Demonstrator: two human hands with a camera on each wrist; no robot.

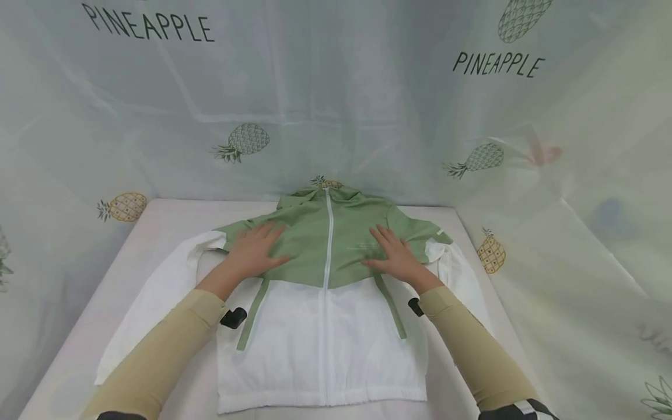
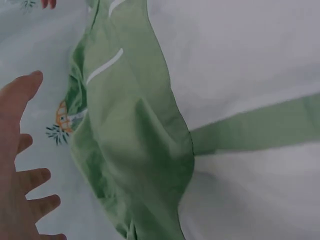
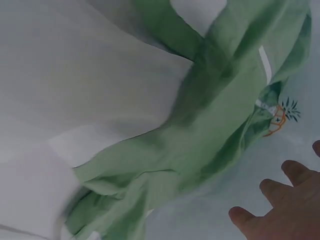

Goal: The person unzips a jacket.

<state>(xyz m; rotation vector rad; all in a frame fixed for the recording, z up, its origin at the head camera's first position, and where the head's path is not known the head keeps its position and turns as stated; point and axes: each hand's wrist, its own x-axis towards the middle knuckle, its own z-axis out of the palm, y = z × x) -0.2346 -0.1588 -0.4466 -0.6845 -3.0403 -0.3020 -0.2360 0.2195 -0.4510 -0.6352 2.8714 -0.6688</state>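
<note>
A green and white zip jacket [image 1: 294, 344] lies spread face up, its collar at the far side and its white hem toward me. In the head view my left hand [image 1: 255, 249] is over the green chest on the left, fingers spread. My right hand [image 1: 395, 255] is over the green chest on the right, fingers also spread. Neither hand grips the cloth; whether they touch it I cannot tell. The left wrist view has the left hand [image 2: 20, 165] at its left edge, fingers apart, beside the green cloth [image 2: 135, 135]. Low in the right wrist view, the right hand [image 3: 287, 205] has its fingers extended.
The jacket lies on a pale table [image 1: 157, 227]. Behind and to the right hangs a pale sheet [image 1: 336, 76] printed with pineapples and lettering. White sleeves [image 1: 152, 297] stretch out on both sides, partly under my forearms.
</note>
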